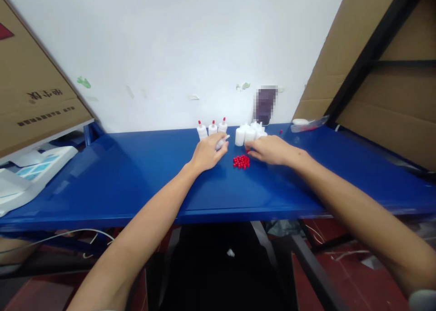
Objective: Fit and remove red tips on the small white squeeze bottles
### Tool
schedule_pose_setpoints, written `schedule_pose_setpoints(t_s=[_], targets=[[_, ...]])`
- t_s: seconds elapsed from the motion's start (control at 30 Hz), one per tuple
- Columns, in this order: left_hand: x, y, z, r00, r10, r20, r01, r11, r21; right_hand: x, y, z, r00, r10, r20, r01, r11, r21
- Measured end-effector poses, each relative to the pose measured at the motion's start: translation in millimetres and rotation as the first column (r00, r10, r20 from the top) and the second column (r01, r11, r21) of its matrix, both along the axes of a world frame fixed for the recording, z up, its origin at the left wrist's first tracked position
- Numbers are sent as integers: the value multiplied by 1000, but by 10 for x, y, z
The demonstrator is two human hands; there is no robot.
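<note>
My left hand (210, 152) is closed around a small white squeeze bottle (221, 142), which lies tilted with its bare nozzle pointing right. Behind that hand stand three white bottles (213, 128) with red tips, side by side. My right hand (267, 150) has its fingers bent and pinched at a small red cap (248, 150), partly hidden by the fingertips. Just left of and below those fingertips lies a pile of small red caps (241, 162). Several white bottles (240, 136) without red tips stand in a cluster behind my right hand.
The blue table (136, 179) meets a white wall (204, 52). A clear plastic bag (309, 124) lies at the back right, with one loose red cap (281, 131) near it. A white device (41, 174) sits at the left, below a cardboard panel (37, 74).
</note>
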State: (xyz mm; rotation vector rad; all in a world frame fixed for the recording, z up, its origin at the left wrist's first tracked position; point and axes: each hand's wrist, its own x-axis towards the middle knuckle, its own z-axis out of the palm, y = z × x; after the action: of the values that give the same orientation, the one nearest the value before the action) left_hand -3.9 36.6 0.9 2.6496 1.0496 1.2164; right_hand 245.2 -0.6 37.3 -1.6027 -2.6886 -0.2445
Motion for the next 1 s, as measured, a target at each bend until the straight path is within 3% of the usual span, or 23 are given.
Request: schedule_pose_setpoints(t_s=[0.17, 0.4, 0.83, 1.0], targets=[[-5, 17, -17, 1000, -4, 5, 4, 1000, -21, -31, -8, -5, 999, 11, 36, -8, 997, -80], [-2, 6, 4, 999, -32, -13, 30, 994, -105, -61, -18, 17, 995, 58, -77, -75, 967, -242], [-17, 21, -1, 994, -86, -62, 76, 987, -145, 10, 47, -19, 980, 0, -198, -58, 955, -290], [-22, 15, -3, 994, -82, -77, 69, 985, -159, -20, 44, -28, 962, 62, -266, -141, 946, -290]])
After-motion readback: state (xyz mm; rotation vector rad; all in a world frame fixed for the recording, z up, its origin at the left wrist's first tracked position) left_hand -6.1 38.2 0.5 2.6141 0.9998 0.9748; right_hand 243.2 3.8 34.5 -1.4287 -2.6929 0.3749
